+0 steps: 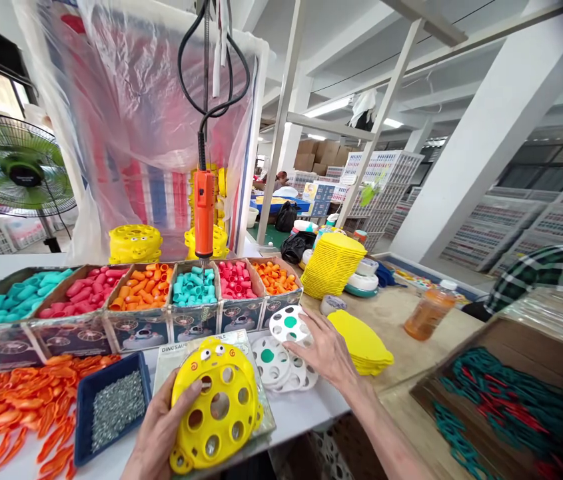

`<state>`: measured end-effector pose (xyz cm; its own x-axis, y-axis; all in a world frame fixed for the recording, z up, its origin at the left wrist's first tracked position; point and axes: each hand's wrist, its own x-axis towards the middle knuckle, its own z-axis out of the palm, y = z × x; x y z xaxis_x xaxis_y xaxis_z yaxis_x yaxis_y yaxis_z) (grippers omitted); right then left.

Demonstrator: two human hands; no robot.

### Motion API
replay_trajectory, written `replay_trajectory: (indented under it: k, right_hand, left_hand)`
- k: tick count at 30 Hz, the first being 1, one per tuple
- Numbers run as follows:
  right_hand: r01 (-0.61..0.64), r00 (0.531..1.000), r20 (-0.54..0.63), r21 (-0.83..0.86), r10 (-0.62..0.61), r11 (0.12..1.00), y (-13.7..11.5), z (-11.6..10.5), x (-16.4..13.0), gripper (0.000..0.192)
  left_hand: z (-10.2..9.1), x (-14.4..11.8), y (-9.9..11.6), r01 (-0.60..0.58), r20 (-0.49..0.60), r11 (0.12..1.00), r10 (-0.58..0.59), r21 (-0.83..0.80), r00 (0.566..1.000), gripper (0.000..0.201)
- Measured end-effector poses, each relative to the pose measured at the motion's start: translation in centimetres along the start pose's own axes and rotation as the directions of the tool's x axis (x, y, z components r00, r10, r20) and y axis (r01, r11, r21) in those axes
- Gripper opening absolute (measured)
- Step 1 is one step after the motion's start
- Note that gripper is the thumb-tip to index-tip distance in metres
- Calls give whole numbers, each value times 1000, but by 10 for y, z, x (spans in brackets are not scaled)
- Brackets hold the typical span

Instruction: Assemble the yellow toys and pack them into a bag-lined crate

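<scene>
My left hand (161, 417) grips the left side of a yellow animal-faced plastic shell (234, 407), round with several holes and printed eyes. Its thumb lies over the front; the other fingers are mostly hidden behind. Beneath the shell is a flat printed box (181, 357). In my right hand (324, 350) is a white perforated disc (286, 319), pinched at its right edge, showing a green centre. Just below it, more white perforated discs (276, 377) lie overlapping on the table, one with a green centre.
An orange electric screwdriver (204, 213) hangs above boxes of teal, pink and orange pegs (194, 287). Left are a blue tray (78, 427) of screws and orange plastic pieces (21, 407). Yellow plates (361, 340), a bottle (428, 312) and a carton (411, 393) stand right, near a person's checked sleeve (546, 267).
</scene>
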<state>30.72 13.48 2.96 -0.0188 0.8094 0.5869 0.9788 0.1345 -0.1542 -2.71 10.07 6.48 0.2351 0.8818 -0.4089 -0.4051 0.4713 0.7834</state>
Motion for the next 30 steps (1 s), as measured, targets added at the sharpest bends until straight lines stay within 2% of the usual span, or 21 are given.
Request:
replay_trajectory:
  k: [3, 5, 7, 10, 15, 23, 30]
  right_hand:
    - [120, 977, -181, 47, -109, 992, -18, -12, -13, 64]
    - [177, 958, -244, 75, -154, 981, -39, -23, -20, 69]
    - [225, 942, -278, 109, -187, 968, -61, -34, -28, 74]
    - [252, 936, -292, 175, -195, 952, -90, -43, -40, 79]
    - [272, 934, -305, 276, -185, 922, -120, -39, -59, 85]
    - [313, 933, -281, 331, -223, 890, -145, -29, -74, 94]
    - [289, 933, -305, 321, -190, 902, -155, -22, -75, 85]
  left_hand:
    - [-2, 1, -2, -7, -7, 1000, 7, -27, 1000, 81]
    - [-5, 3, -4, -19, -41, 999, 17, -46, 999, 76]
    - [-9, 4, -6, -46, -127, 997, 38, -57, 991, 68]
    - [-13, 5, -10, -89, -198, 993, 72, -76, 978, 62]
    - [-7, 2, -10, -75, -132, 983, 52, -168, 990, 60]
    - [7, -5, -10, -64, -159, 981, 35, -182, 987, 53]
    - [2, -9, -20, -142, -146, 979, 121, -145, 982, 59]
